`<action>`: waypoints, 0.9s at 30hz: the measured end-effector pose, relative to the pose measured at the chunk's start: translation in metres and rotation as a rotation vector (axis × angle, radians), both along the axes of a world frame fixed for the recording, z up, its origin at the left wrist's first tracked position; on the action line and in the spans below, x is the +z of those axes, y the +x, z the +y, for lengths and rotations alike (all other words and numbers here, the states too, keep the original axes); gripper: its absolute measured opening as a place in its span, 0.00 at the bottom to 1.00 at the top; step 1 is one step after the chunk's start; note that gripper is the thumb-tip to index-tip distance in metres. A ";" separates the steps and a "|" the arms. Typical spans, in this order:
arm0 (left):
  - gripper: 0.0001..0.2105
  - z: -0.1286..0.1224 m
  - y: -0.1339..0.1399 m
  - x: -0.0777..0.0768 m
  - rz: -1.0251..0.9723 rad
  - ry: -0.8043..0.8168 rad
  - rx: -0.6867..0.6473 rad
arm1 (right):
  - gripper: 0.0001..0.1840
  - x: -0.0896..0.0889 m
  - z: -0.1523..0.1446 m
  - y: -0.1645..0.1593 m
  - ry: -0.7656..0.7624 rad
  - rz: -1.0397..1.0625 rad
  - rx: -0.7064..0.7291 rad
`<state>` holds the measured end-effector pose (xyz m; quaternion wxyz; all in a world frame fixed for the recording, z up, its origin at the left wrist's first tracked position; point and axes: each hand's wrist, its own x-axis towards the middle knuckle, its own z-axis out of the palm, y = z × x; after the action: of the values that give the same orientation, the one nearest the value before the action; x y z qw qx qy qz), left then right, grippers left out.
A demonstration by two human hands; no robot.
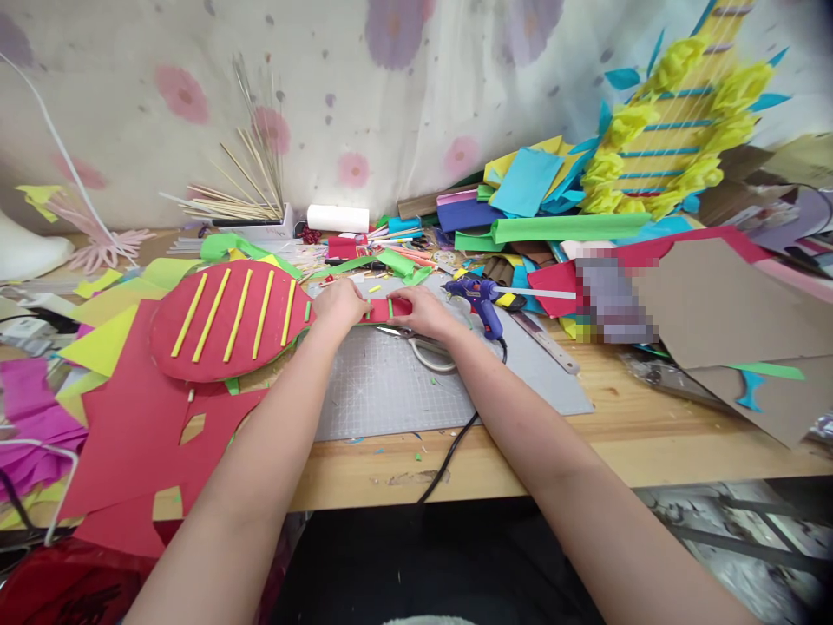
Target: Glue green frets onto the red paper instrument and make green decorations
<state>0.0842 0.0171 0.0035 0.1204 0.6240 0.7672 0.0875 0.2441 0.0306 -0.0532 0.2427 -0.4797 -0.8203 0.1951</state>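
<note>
A red cardboard guitar [214,321] lies flat across the left and middle of the table, its rounded body crossed by several yellow strips. Its narrow neck reaches right, with short green strips across it. My left hand [342,304] is closed around the neck near the body, fingers bent over its top. Farther along, my right hand [420,311] grips the neck's end beside a green strip. A pair of scissors [429,354] lies just below my right hand, partly covered. To the right rests a purple glue gun [480,299] with a white glue stick in its back.
A grey cutting mat [390,399] lies under the neck. A metal ruler [543,341] is at its right. Red cut card [140,425] covers the left side. At the back stand thin sticks [240,204] and a yellow, flowered guitar [670,148]. Brown cardboard [735,304] sits right.
</note>
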 end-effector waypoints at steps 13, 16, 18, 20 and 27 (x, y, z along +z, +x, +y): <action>0.07 0.000 -0.034 -0.020 -0.680 0.407 -0.022 | 0.24 0.009 0.004 0.000 -0.059 0.297 -0.297; 0.07 -0.004 -0.046 -0.027 -1.035 0.521 0.006 | 0.24 0.011 0.013 -0.005 -0.056 0.109 -0.388; 0.08 -0.007 -0.049 -0.031 -1.171 0.525 0.034 | 0.18 0.012 0.023 -0.010 -0.033 -0.037 -0.373; 0.10 -0.011 -0.049 -0.033 -1.280 0.518 0.036 | 0.13 0.014 0.033 -0.016 -0.020 -0.142 -0.354; 0.11 -0.021 -0.045 -0.033 -1.449 0.392 0.077 | 0.07 0.024 0.039 -0.018 -0.049 -0.161 -0.314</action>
<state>0.0393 -0.0034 -0.0293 0.4787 0.3932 0.4876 0.6153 0.2260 0.0699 -0.0295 0.1921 -0.6217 -0.7472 0.1357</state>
